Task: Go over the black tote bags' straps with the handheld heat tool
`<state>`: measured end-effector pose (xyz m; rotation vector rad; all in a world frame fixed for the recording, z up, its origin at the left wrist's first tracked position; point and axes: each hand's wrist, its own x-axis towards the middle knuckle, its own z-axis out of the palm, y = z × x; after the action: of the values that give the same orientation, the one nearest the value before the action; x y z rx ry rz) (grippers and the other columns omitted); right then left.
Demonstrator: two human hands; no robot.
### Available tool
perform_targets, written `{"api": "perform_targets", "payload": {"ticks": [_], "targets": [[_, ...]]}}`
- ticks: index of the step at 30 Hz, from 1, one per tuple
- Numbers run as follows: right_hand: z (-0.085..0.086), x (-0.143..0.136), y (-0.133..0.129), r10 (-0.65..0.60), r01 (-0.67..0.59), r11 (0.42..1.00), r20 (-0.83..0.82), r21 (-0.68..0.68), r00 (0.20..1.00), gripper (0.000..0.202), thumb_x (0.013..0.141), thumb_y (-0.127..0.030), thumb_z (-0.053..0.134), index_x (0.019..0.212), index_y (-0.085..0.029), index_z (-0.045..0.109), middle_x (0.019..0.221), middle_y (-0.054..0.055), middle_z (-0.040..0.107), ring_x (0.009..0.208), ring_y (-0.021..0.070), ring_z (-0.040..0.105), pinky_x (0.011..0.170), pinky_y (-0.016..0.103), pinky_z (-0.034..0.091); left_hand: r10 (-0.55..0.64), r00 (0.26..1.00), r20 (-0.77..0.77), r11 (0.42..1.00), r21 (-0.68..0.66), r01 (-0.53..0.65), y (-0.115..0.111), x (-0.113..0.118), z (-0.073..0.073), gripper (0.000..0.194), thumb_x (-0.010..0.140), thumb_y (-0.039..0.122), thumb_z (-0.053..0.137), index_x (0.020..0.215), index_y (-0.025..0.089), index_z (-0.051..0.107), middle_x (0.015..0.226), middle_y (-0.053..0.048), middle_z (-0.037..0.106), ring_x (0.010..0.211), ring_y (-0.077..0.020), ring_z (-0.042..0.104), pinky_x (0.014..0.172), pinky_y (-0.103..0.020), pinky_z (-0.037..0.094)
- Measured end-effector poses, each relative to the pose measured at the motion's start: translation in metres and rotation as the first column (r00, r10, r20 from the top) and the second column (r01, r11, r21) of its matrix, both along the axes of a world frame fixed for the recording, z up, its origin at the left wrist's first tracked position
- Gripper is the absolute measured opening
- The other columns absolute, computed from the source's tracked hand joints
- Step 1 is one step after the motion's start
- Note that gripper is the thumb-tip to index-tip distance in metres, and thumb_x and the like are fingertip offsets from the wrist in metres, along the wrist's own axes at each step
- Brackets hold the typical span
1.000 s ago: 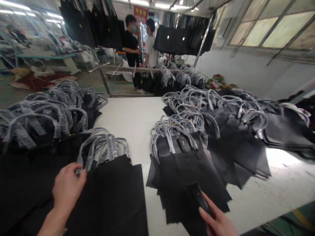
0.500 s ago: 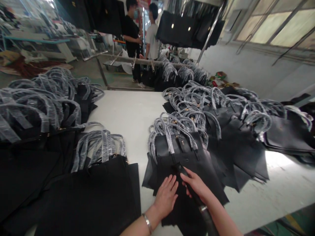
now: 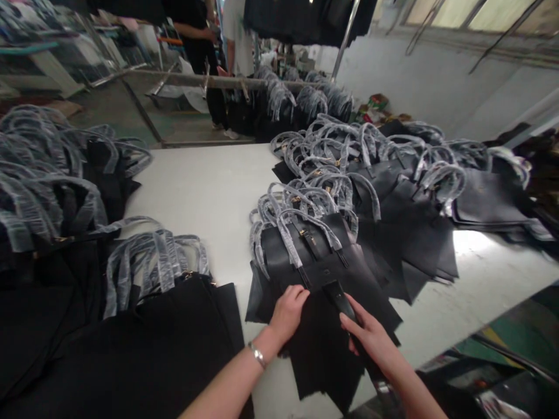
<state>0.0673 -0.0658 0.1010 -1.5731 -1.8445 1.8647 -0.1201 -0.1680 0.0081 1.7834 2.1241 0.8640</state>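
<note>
My left hand [image 3: 289, 313] has its fingers curled at the upper edge of a dark fabric-like panel [image 3: 321, 349], which lies over a stack of black tote bags [image 3: 279, 244]. In my right hand [image 3: 364, 329] is a long black strap [image 3: 337, 295], its flat end resting over the panel's top edge. A shiny metal piece sits lower on the strap, near my wrist. The bags' handles [image 3: 288, 238] are wrapped in clear plastic and point away from me. A small gold-coloured fitting shows on a tab between the handles.
More bags with plastic-wrapped handles lie at the left [image 3: 161, 267] and right [image 3: 419, 209] of the white table [image 3: 205, 180]. Behind it stand a metal rack [image 3: 187, 80] and two people [image 3: 238, 41], partly cut off by the frame. Black pieces hang above.
My left hand has gone from lying flat to curling its fingers at the panel's upper edge. My right hand still holds the strap. The camera view has tilted down and shifted right.
</note>
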Motion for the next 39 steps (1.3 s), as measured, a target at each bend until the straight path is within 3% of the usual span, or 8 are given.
{"api": "perform_targets", "payload": {"ticks": [3, 6, 10, 15, 26, 32, 36, 39], "targets": [[-0.010, 0.008, -0.012, -0.017, 0.017, 1.000, -0.009, -0.026, 1.000, 0.074, 0.084, -0.050, 0.061, 0.147, -0.023, 0.034, 0.079, -0.002, 0.065, 0.043, 0.0104, 0.056, 0.040, 0.023, 0.046, -0.184, 0.978, -0.097, 0.982, -0.064, 0.178, 0.032, -0.038, 0.015, 0.022, 0.096, 0.014, 0.047, 0.110, 0.022, 0.062, 0.105, -0.004, 0.061, 0.097, -0.0170, 0.056, 0.082, -0.028, 0.051], [-0.016, 0.012, -0.019, -0.035, 0.033, 0.999, -0.028, -0.041, 0.999, 0.074, 0.084, -0.049, 0.060, 0.148, -0.022, 0.033, 0.080, -0.002, 0.065, 0.042, 0.0106, 0.057, 0.039, 0.024, 0.046, -0.375, 0.915, -0.148, 0.920, -0.178, 0.348, 0.058, -0.060, 0.022, 0.016, 0.096, 0.021, 0.050, 0.100, 0.023, 0.065, 0.098, -0.003, 0.061, 0.093, -0.0161, 0.056, 0.075, -0.025, 0.047], [-0.022, 0.015, -0.021, -0.066, 0.065, 0.998, -0.050, -0.026, 0.997, 0.073, 0.084, -0.047, 0.060, 0.148, -0.024, 0.033, 0.080, -0.003, 0.063, 0.043, 0.0106, 0.057, 0.039, 0.024, 0.046, -0.528, 0.837, -0.146, 0.839, -0.245, 0.486, 0.079, -0.073, 0.023, 0.016, 0.096, 0.027, 0.052, 0.089, 0.024, 0.066, 0.089, 0.000, 0.060, 0.085, -0.0140, 0.056, 0.068, -0.023, 0.042], [-0.024, 0.016, -0.020, -0.050, 0.051, 0.999, -0.047, 0.008, 0.998, 0.071, 0.086, -0.046, 0.059, 0.148, -0.024, 0.034, 0.071, -0.005, 0.062, 0.043, 0.0110, 0.057, 0.041, 0.023, 0.047, -0.603, 0.789, -0.119, 0.783, -0.277, 0.556, 0.092, -0.075, 0.020, 0.019, 0.096, 0.026, 0.052, 0.084, 0.022, 0.065, 0.087, 0.000, 0.059, 0.083, -0.0136, 0.056, 0.069, -0.022, 0.042], [-0.025, 0.015, -0.020, -0.036, 0.036, 0.999, -0.041, 0.001, 0.998, 0.071, 0.085, -0.044, 0.062, 0.148, -0.026, 0.036, 0.087, 0.001, 0.071, 0.044, 0.0099, 0.058, 0.043, 0.023, 0.048, -0.440, 0.897, 0.050, 0.840, -0.329, 0.431, 0.093, -0.070, 0.026, 0.021, 0.097, 0.025, 0.047, 0.090, 0.018, 0.065, 0.091, -0.003, 0.063, 0.081, -0.0150, 0.060, 0.073, -0.023, 0.045], [-0.020, 0.002, -0.017, 0.024, -0.025, 1.000, -0.068, -0.017, 0.997, 0.070, 0.085, -0.043, 0.062, 0.148, -0.027, 0.037, 0.096, 0.003, 0.071, 0.044, 0.0081, 0.057, 0.043, 0.022, 0.048, -0.417, 0.890, 0.183, 0.830, -0.323, 0.455, 0.097, -0.078, 0.035, 0.019, 0.092, 0.021, 0.052, 0.079, 0.017, 0.065, 0.081, -0.001, 0.065, 0.076, -0.0142, 0.061, 0.074, -0.023, 0.047], [-0.017, -0.005, -0.015, 0.042, -0.043, 0.999, -0.068, -0.017, 0.997, 0.067, 0.086, -0.042, 0.062, 0.147, -0.027, 0.039, 0.086, 0.000, 0.071, 0.043, 0.0089, 0.057, 0.041, 0.021, 0.047, -0.380, 0.893, 0.241, 0.868, -0.242, 0.435, 0.071, -0.071, 0.035, 0.020, 0.095, 0.018, 0.046, 0.085, 0.017, 0.063, 0.098, -0.003, 0.067, 0.092, -0.0131, 0.062, 0.086, -0.023, 0.050], [-0.017, -0.011, -0.011, 0.046, -0.048, 0.997, -0.046, -0.054, 0.998, 0.068, 0.086, -0.041, 0.061, 0.148, -0.026, 0.039, 0.074, -0.002, 0.067, 0.041, 0.0097, 0.056, 0.039, 0.021, 0.046, -0.233, 0.949, 0.213, 0.965, -0.069, 0.253, 0.029, -0.043, 0.017, 0.016, 0.095, 0.016, 0.046, 0.096, 0.018, 0.062, 0.121, -0.008, 0.060, 0.113, -0.0178, 0.057, 0.098, -0.034, 0.049]]}}
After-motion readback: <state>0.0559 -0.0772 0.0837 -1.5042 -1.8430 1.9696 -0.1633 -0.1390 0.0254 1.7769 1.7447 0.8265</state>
